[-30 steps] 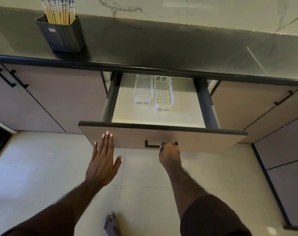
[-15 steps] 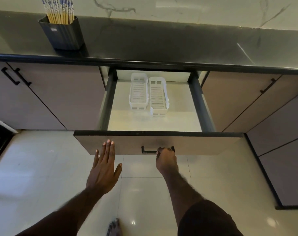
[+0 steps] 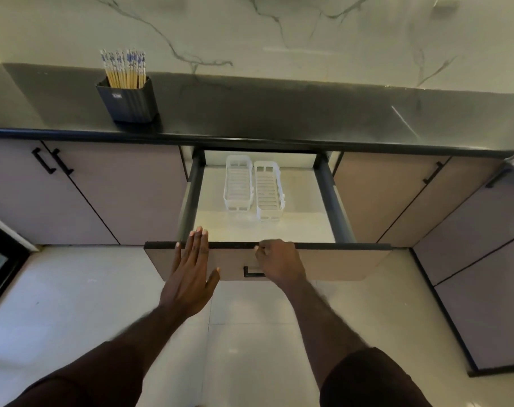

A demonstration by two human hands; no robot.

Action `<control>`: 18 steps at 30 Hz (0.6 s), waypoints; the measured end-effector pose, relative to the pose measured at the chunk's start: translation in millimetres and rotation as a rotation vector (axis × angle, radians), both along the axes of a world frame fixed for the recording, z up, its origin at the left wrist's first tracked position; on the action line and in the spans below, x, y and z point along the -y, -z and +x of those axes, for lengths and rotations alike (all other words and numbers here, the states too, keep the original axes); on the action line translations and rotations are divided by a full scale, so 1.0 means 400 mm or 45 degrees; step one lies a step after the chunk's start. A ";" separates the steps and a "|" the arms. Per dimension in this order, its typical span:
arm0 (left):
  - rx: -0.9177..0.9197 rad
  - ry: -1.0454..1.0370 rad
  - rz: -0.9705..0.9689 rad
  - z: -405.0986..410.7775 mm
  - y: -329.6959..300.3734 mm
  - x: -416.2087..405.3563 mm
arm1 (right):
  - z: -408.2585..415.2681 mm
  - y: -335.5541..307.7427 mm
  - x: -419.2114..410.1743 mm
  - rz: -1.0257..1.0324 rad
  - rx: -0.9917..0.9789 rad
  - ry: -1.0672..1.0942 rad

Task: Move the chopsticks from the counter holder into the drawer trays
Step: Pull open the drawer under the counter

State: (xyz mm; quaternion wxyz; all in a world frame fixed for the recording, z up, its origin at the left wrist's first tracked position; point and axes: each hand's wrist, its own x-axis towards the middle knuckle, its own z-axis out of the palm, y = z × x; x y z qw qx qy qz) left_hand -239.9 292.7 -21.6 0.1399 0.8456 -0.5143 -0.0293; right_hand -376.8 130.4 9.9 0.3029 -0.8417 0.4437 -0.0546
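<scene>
Drawer: beige-fronted pull-out drawer (image 3: 323,261) now fully out — two white slotted plastic trays (image 3: 254,186) exposed.
Right hand (image 3: 279,264): off handle, fingers curled on front edge.
Left hand (image 3: 191,265): fingers flat, together — empty.

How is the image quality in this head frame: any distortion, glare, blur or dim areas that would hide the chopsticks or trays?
Head view: wide-angle bending curves the counter edge; dim greenish light overall, yet the drawer interior is brightly lit, so both white trays read clearly; chopsticks are sharp enough; soft glare on the floor tiles; slight motion blur along the left forearm.
</scene>
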 end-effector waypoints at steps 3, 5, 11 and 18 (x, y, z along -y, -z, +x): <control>0.006 -0.026 -0.111 0.045 -0.105 0.029 | 0.079 -0.136 0.005 -0.063 0.188 0.015; 0.020 -0.052 -0.185 0.087 -0.175 0.049 | 0.143 -0.218 0.008 -0.157 0.296 -0.008; 0.042 -0.032 -0.467 0.277 -0.364 0.068 | 0.364 -0.397 -0.018 -0.373 0.469 -0.037; 0.080 0.011 -0.632 0.632 -0.476 0.012 | 0.680 -0.505 -0.078 -0.403 0.605 -0.083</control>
